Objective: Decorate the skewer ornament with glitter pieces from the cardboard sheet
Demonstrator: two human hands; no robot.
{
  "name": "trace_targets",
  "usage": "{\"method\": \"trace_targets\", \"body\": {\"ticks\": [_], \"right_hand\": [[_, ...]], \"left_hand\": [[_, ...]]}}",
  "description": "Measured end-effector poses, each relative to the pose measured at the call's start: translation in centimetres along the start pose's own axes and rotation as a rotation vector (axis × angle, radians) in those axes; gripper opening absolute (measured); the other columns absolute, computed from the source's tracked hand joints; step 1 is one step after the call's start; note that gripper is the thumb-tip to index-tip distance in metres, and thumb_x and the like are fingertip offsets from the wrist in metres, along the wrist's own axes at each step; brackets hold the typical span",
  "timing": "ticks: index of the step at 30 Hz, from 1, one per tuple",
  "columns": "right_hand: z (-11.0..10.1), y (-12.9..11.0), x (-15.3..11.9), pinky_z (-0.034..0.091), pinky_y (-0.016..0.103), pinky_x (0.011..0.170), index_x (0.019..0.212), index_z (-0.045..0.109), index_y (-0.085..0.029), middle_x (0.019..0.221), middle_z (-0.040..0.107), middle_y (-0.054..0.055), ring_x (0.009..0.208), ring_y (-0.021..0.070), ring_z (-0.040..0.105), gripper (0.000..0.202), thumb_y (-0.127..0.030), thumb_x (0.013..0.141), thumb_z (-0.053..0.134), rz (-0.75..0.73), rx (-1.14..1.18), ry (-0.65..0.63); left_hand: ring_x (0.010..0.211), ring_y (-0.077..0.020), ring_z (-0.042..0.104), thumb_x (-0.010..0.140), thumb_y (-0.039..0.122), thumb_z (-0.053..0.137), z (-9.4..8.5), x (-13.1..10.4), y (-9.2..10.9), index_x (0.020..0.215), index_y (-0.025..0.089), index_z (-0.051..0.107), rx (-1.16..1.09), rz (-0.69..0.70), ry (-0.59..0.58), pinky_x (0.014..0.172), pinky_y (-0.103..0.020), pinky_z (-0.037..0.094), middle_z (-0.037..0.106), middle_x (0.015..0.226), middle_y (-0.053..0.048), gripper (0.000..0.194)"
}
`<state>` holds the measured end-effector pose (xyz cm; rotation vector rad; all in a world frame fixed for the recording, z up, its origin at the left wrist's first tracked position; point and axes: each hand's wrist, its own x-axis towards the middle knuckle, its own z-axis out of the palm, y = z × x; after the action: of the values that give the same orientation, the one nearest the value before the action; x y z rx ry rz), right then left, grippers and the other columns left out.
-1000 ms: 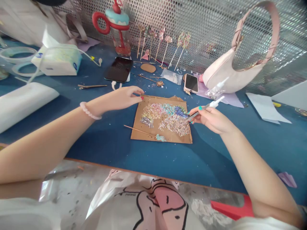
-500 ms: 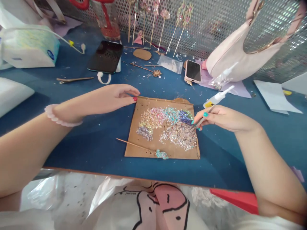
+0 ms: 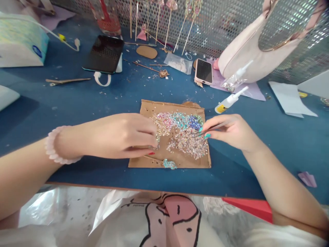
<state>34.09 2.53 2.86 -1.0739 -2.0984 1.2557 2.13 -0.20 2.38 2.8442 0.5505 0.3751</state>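
Note:
My left hand (image 3: 128, 135), wearing a pink bead bracelet (image 3: 58, 144), hovers over the left part of a cardboard sheet (image 3: 146, 106). Its fingers curl downward, with a gap between thumb and forefinger, and I see nothing held. Just under the thumb lies a thin wooden stick (image 3: 155, 159) tipped with a turquoise rhinestone cluster (image 3: 169, 164); the hand hides the stick's other end. My right hand (image 3: 231, 132) pinches metal tweezers (image 3: 214, 128), whose tips point into the pale rhinestones (image 3: 191, 145). Blue (image 3: 194, 122), turquoise (image 3: 180, 120) and pink-yellow rhinestones (image 3: 163, 123) lie behind.
Behind the right hand lies a glue bottle (image 3: 227, 103). Farther back are a phone (image 3: 204, 71), a black tablet-like device (image 3: 104, 54), a plastic bag (image 3: 178, 63) and another pair of tweezers (image 3: 68, 81). A white handbag (image 3: 241, 51) stands right; a tissue pack (image 3: 23, 43) sits left.
My left hand has moved right and nearer, from the cardboard's far left corner to above the stick. My right hand has turned the tweezers flatter, their tips shifting left. The view has shifted slightly.

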Motion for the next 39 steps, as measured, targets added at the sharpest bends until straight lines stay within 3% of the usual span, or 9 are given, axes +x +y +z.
{"method": "trace_targets", "body": {"ticks": [4,9,12,15,21,33,39], "right_hand": [[1.0,0.3,-1.4,0.058,0.024,0.068,0.09,0.074,-0.027,0.085,0.073,0.0,0.075,0.0142,0.071,0.009,-0.028,0.082,0.069,-0.06,-0.083,-0.039],[0.9,0.5,-1.9,0.057,0.028,0.082,0.092,0.073,-0.03,0.105,0.071,0.0,0.094,0.0151,0.068,0.013,-0.023,0.087,0.063,-0.198,-0.229,-0.135],[0.8,0.3,-2.0,0.057,0.028,0.084,0.096,0.071,-0.029,0.098,0.073,0.0,0.092,0.0155,0.069,0.013,-0.023,0.087,0.063,-0.16,-0.209,-0.19],[0.9,0.0,-2.1,0.056,0.026,0.08,0.095,0.069,-0.027,0.093,0.073,-0.001,0.086,0.0141,0.07,0.01,-0.025,0.086,0.065,-0.132,-0.211,-0.221],[1.2,0.0,-2.2,0.053,0.022,0.08,0.092,0.066,-0.025,0.093,0.073,-0.002,0.087,0.012,0.07,0.005,-0.025,0.087,0.064,-0.172,-0.258,-0.262],[1.5,0.5,-2.1,0.054,0.026,0.078,0.09,0.067,-0.024,0.093,0.074,0.001,0.087,0.0148,0.07,0.006,-0.026,0.088,0.062,-0.156,-0.266,-0.248],[1.7,0.4,-2.1,0.055,0.027,0.078,0.09,0.067,-0.025,0.093,0.074,0.001,0.087,0.015,0.07,0.007,-0.028,0.089,0.061,-0.19,-0.262,-0.255]], "left_hand": [[0.068,-0.0208,0.056,0.079,0.015,0.062,0.7,0.2,0.5,0.089,0.033,0.069,0.015,0.073,-0.065,0.064,-0.038,0.055,0.063,0.073,-0.002,0.022],[0.066,-0.0219,0.055,0.075,0.01,0.063,1.1,0.5,0.9,0.088,0.034,0.068,-0.011,0.086,-0.121,0.061,-0.04,0.054,0.062,0.072,-0.002,0.027],[0.066,-0.0223,0.055,0.074,0.01,0.064,1.4,0.5,0.9,0.089,0.035,0.069,-0.013,0.091,-0.136,0.062,-0.04,0.054,0.063,0.072,-0.002,0.03],[0.069,-0.0186,0.056,0.081,0.016,0.059,1.5,0.5,0.9,0.087,0.033,0.069,0.082,0.073,-0.179,0.066,-0.034,0.051,0.063,0.075,0.0,0.02],[0.072,-0.0149,0.056,0.087,0.022,0.055,1.5,0.6,1.1,0.086,0.034,0.067,0.153,0.049,-0.233,0.07,-0.029,0.048,0.065,0.079,0.004,0.017],[0.07,-0.0172,0.057,0.085,0.025,0.052,1.8,0.7,0.8,0.086,0.037,0.069,0.09,0.047,-0.226,0.068,-0.031,0.049,0.066,0.077,0.004,0.021],[0.07,-0.018,0.055,0.095,0.021,0.044,1.6,0.6,1.1,0.086,0.028,0.067,0.031,0.056,-0.194,0.068,-0.033,0.045,0.064,0.077,-0.002,0.026]]}}
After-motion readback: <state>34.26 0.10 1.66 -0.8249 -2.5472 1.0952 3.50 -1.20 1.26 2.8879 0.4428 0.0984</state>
